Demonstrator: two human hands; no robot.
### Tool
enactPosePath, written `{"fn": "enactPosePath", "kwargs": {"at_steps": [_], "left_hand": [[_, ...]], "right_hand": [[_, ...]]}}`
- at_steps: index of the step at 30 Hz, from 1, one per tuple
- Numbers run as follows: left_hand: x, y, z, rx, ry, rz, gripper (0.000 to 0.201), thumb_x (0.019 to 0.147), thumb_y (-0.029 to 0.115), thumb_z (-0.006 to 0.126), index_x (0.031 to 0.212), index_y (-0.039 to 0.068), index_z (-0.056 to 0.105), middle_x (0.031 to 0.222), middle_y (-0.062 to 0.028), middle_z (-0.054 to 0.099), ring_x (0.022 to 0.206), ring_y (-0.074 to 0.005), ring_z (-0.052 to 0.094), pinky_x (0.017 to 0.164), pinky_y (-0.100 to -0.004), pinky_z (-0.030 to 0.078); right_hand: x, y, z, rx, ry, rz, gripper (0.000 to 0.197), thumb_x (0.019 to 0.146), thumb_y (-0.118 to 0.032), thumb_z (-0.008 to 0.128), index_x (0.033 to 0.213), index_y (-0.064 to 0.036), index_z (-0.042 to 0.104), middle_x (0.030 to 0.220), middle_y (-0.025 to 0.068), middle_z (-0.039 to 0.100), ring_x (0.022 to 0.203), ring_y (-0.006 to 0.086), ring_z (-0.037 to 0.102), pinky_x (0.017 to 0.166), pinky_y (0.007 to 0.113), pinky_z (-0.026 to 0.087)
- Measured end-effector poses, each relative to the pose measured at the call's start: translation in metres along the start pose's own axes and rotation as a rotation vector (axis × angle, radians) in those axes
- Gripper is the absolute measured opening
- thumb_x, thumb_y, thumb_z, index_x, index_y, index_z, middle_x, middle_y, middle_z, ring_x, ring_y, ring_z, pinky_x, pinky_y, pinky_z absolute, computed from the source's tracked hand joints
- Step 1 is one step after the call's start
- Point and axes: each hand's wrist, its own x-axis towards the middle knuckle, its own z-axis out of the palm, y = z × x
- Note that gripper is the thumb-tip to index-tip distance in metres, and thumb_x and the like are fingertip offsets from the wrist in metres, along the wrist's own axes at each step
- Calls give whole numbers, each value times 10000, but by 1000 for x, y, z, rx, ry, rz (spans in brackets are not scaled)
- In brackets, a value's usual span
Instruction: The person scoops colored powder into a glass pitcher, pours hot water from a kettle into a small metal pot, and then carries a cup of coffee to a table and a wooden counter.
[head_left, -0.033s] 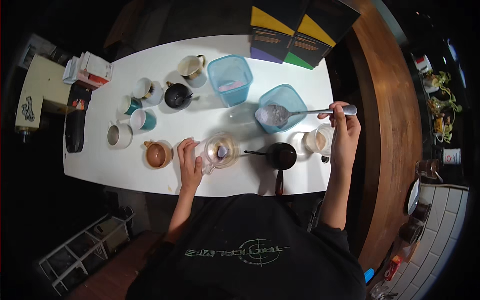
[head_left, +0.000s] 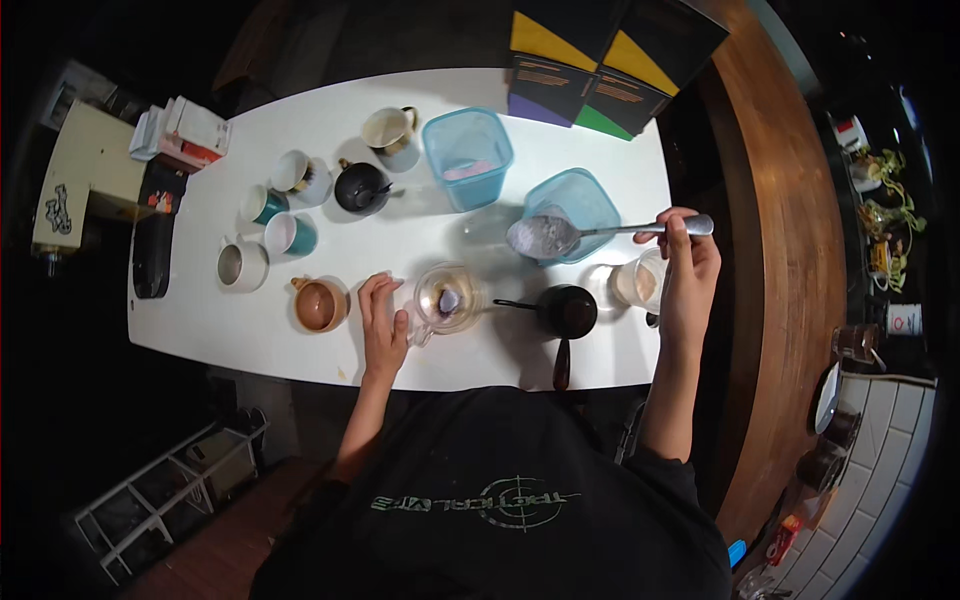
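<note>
My right hand point(head_left: 682, 265) grips a large metal spoon point(head_left: 650, 229) by its handle. Pale greyish-purple powder point(head_left: 543, 234) fills the spoon's bowl, which hangs over the near left side of a translucent blue container point(head_left: 590, 195). On the white table, my left hand point(head_left: 382, 325) rests with fingers apart and slightly bent, beside a clear glass cup point(head_left: 470, 310). A small purplish clump point(head_left: 450, 300) shows inside this cup. Whether the left fingers touch the glass, I cannot tell.
Right of the glass cup sits a dark handled pot point(head_left: 567, 311), then another glass point(head_left: 640, 280) with tan contents. A second blue container point(head_left: 500, 150) holds pinkish powder. Several mugs stand left, including a brown cup point(head_left: 320, 304). Dark boxes point(head_left: 590, 90) stand at the back.
The spoon's bowl has shifted slightly left relative to the blue container. The whole view has moved a little; both hands keep their grip and pose.
</note>
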Motion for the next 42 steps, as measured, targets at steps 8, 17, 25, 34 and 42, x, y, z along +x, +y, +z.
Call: {"fn": "enactPosePath", "kwargs": {"at_steps": [8, 17, 25, 34, 42], "left_hand": [[4, -8, 0, -17, 57, 25, 609, 1022, 537, 404, 1215, -21, 555, 1308, -211, 448, 1232, -382, 476, 1045, -467, 394], [5, -12, 2, 9, 82, 49, 589, 1025, 516, 413, 1207, -28, 542, 1306, -212, 449, 1227, -381, 481, 1046, -463, 404], [4, -10, 1, -31, 77, 40, 641, 1023, 552, 381, 1216, -37, 546, 1307, -215, 448, 1225, -371, 480, 1035, -461, 405], [5, -9, -1, -14, 65, 70, 618, 1034, 527, 376, 1207, -39, 554, 1299, -220, 452, 1209, -372, 495, 1024, -462, 411], [5, -10, -1, -95, 1, 101, 537, 1039, 451, 433, 1204, -48, 543, 1304, -215, 449, 1173, -365, 519, 1006, -454, 427]], "right_hand": [[-38, -2, 58, -148, -241, -139, 137, 1013, -105, 540, 978, 7, 611, 868, 109, 673, 751, 141, 651, 676, 267, 474], [-63, -25, 73, -581, -458, -763, 367, 635, 96, 655, 965, -65, 655, 902, 57, 650, 833, 301, 551, 746, 413, 456], [-32, -39, 30, -587, 269, -513, 86, 986, -9, 542, 991, 56, 598, 897, 129, 659, 764, 185, 667, 721, 291, 520], [-5, 26, 42, -599, 72, -266, 65, 929, -56, 635, 923, 6, 615, 745, 117, 659, 684, 189, 619, 646, 313, 471], [-9, 37, 47, -678, 1, -238, 170, 861, -128, 728, 929, 8, 651, 895, 113, 562, 804, 231, 580, 705, 363, 454]]}}
